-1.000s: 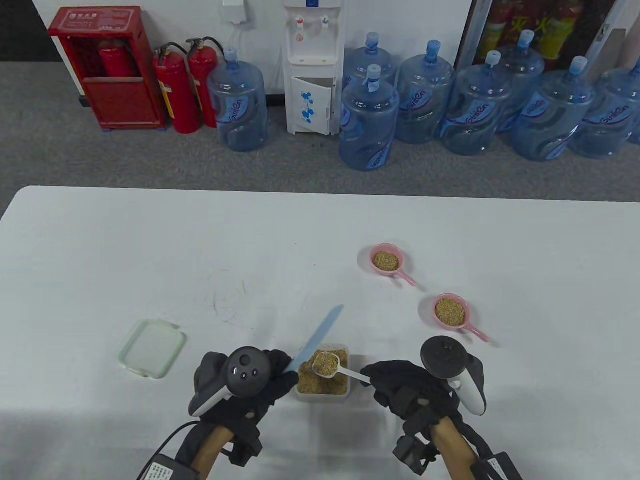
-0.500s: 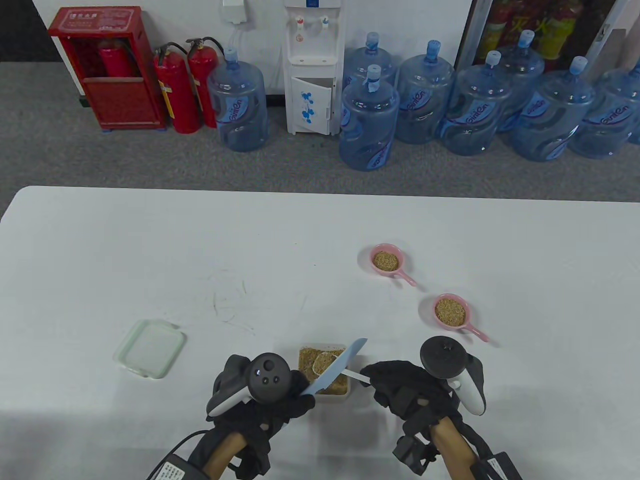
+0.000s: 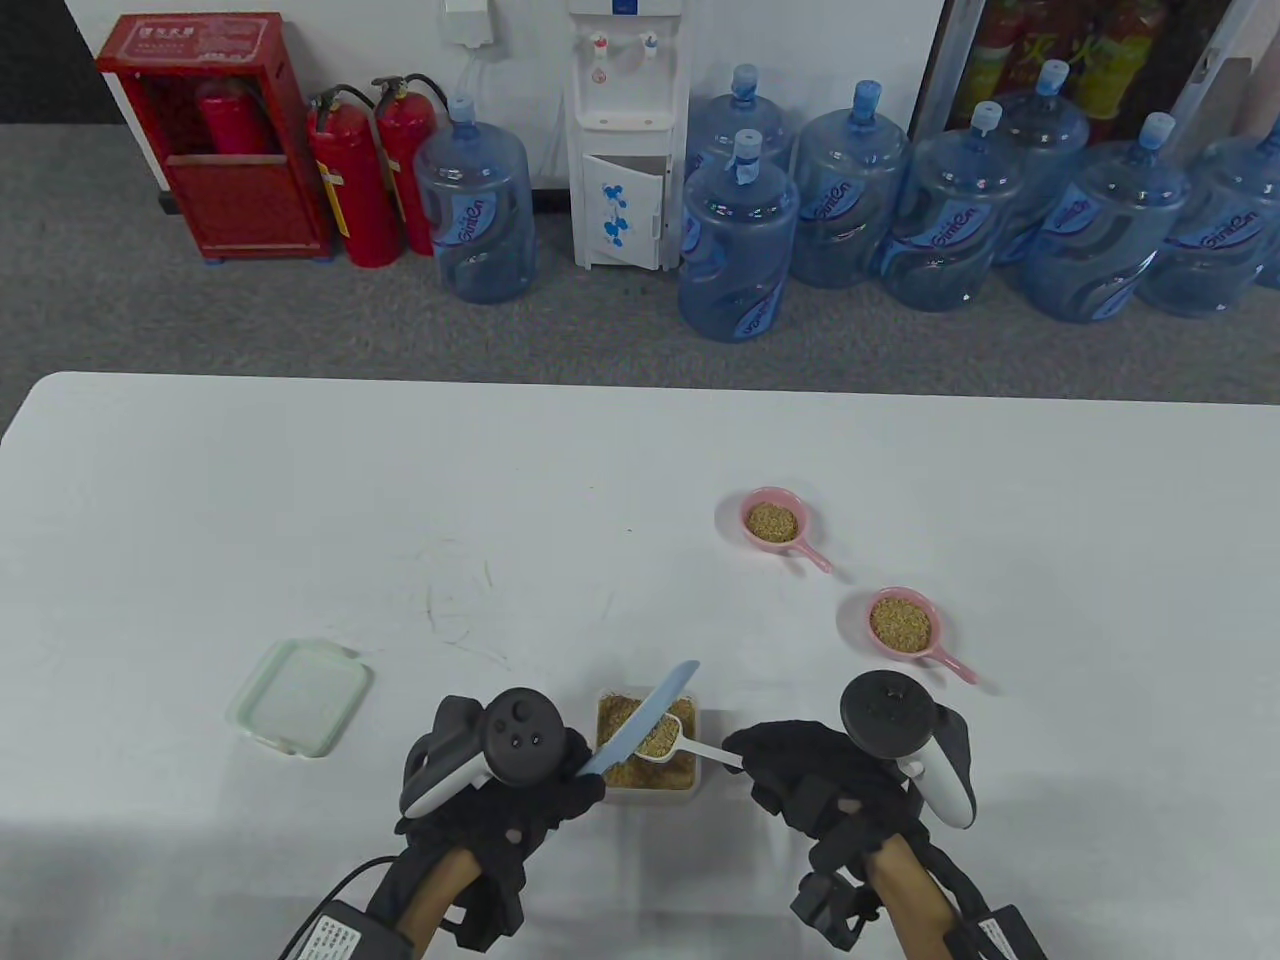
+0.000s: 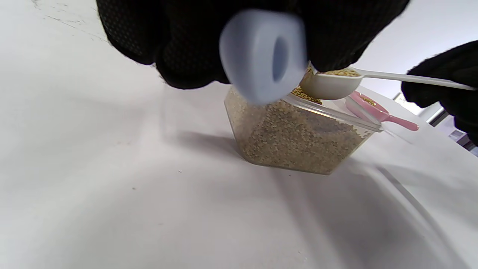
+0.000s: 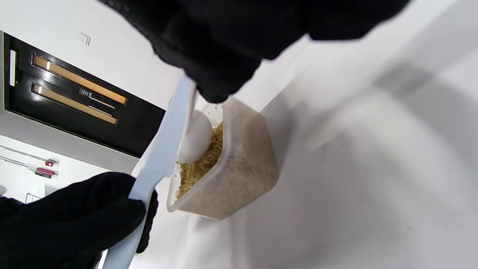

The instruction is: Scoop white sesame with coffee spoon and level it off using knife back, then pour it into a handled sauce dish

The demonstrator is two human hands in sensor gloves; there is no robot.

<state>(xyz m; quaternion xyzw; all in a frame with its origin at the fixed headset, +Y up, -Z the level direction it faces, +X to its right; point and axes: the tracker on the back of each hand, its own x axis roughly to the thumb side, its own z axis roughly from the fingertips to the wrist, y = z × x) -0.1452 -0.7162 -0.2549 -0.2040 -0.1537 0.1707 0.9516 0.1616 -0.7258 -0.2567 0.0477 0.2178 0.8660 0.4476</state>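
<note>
Swinging back left since before, knife crosses spoon.

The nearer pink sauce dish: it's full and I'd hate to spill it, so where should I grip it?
Pinch the nearer pink sauce dish by its handle, coming from the near right. The handle juts that way, clear of the sesame-filled bowl.

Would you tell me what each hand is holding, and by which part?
Left hand grips the knife by its handle; right hand pinches the spoon by its handle end.

Clear plastic tub; matt blue plastic knife.
</note>
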